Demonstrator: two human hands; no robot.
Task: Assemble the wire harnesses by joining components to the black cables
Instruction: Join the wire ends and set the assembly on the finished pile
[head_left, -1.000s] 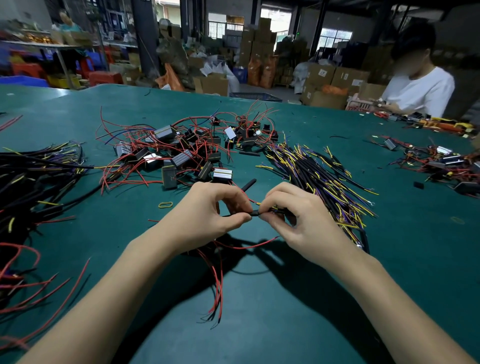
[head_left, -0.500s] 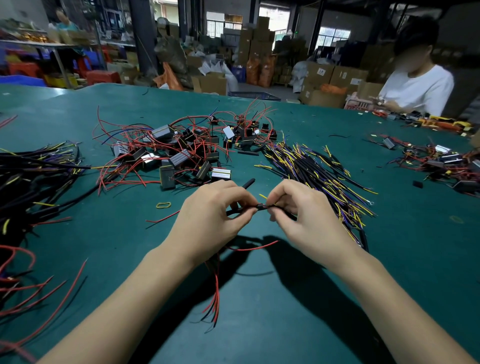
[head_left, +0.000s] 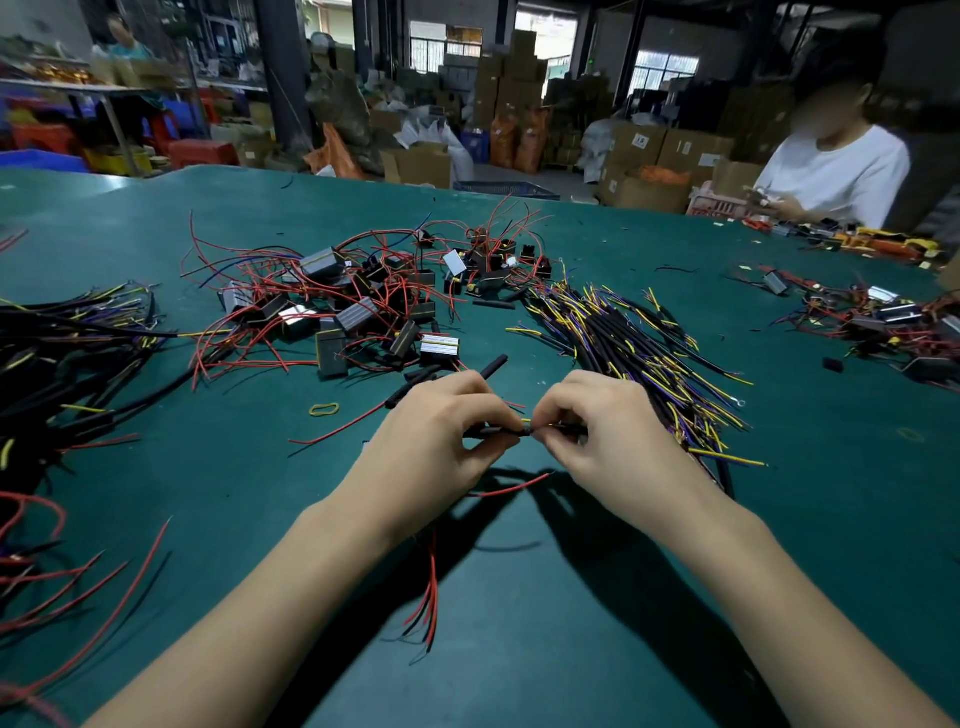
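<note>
Pinching a black cable (head_left: 496, 431) in my left hand (head_left: 441, 436) and its mating end in my right hand (head_left: 605, 426), just below the capacitor pile (head_left: 343, 306), I risk slipping: the joint is tiny, and loose red leads (head_left: 428, 597) could snag.

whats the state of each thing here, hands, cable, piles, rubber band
left hand: pinching the black cable
right hand: pinching the cable's other side
black cable: held between both hands, above the table
box pile: loose, tangled in red wires
cable pile: loose on table
rubber band: lying flat
</note>
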